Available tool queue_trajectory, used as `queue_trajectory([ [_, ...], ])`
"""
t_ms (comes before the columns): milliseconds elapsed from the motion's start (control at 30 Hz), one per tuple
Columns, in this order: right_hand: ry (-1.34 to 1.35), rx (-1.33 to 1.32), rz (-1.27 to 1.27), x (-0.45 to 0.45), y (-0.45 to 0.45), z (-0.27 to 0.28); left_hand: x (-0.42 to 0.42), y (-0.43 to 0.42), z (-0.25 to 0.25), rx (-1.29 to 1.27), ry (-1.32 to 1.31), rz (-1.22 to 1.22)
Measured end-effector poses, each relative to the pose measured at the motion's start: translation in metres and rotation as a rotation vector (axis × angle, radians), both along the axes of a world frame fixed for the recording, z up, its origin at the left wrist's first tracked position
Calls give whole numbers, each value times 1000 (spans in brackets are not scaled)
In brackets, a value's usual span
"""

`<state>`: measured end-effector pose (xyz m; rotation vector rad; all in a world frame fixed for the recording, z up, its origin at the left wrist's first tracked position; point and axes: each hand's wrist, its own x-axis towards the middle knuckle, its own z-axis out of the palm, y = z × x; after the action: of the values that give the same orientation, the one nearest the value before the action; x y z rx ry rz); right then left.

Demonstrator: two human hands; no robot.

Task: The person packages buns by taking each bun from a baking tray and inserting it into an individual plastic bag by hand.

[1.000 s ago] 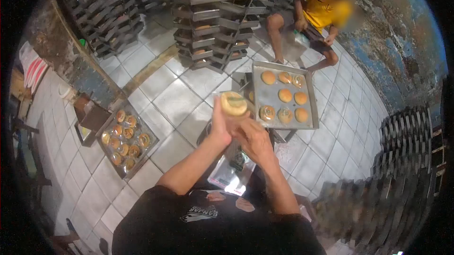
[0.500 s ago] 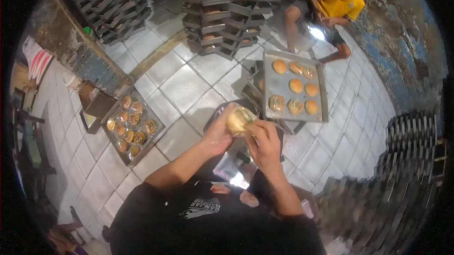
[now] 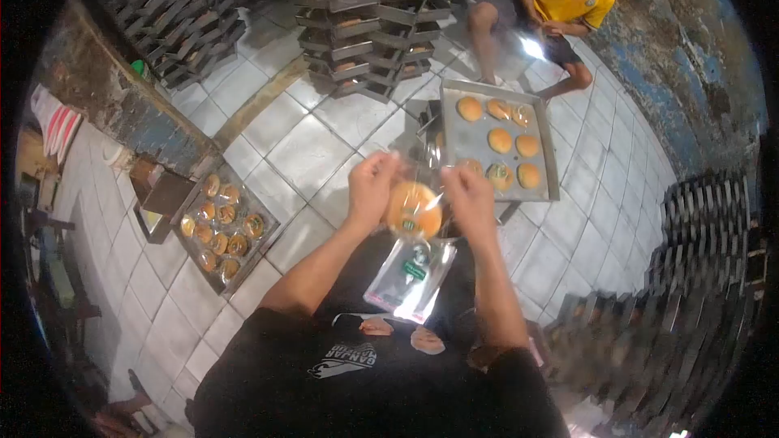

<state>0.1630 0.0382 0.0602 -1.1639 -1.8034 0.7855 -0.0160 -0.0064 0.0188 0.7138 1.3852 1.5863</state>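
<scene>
My left hand (image 3: pixel 373 192) and right hand (image 3: pixel 470 194) each pinch the top of a clear bag (image 3: pixel 421 168), the bun (image 3: pixel 415 209) already inside, in front of me. Wrapped buns (image 3: pixel 220 241) lie in the left tray (image 3: pixel 253 252); the right tray (image 3: pixel 471 142) holds several seemingly bare buns (image 3: pixel 500 141).

Looks like a bakery workroom in here: metal trays (image 3: pixel 365 28) stacked high at the top of the frame, buns (image 3: pixel 500 141) on a tray (image 3: pixel 471 139) right of centre, bagged buns (image 3: pixel 237 244) at left.

Wht tile flr (image 3: pixel 308 146), patchy wall (image 3: pixel 686 56)
</scene>
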Motion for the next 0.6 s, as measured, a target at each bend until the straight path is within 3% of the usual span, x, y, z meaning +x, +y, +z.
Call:
queue_trajectory([
  [33, 244, -440, 13, 7, 8, -6, -2, -4, -1, -13, 5, -14],
  [67, 381, -610, 53, 12, 10, 5, -9, -8, 0, 93, 246, 45],
  [100, 385, -613, 56, 16, 9, 0, -16, -10, 5, 207, 488, 114],
  [167, 387, -773, 87, 28, -14, -19, -18, -39, -2, 78, 442, 34],
  [233, 340, -883, 62, 32, -40, -43, -23, -55, -44, 14, 296, -88],
  [300, 459, -1078, 119, 31, -63, -74, -27, -61, -71, -100, 219, -115],
  [333, 462, -1089, 117, 29, -67, -81, -30, -59, -80, -159, 5, -159],
  [367, 560, -1094, 76, 25, -71, -77, -33, -57, -84, -217, -210, -202],
  [433, 662, -1097, 19, 25, -75, -64, -28, -39, -79, -154, -315, -238],
  [467, 726, -934, -47, 25, -66, -54, -21, -23, -72, -70, -418, -270],
  [500, 782, -767, -112, 25, -54, -48, -10, -8, -55, -69, -421, -282],
  [533, 781, -763, -123, 30, -38, -47, 4, 6, -32, 3, -315, -251],
  [600, -57, -131, -200, 50, -6, -45, 16, 11, -24, 79, -215, -223],
])
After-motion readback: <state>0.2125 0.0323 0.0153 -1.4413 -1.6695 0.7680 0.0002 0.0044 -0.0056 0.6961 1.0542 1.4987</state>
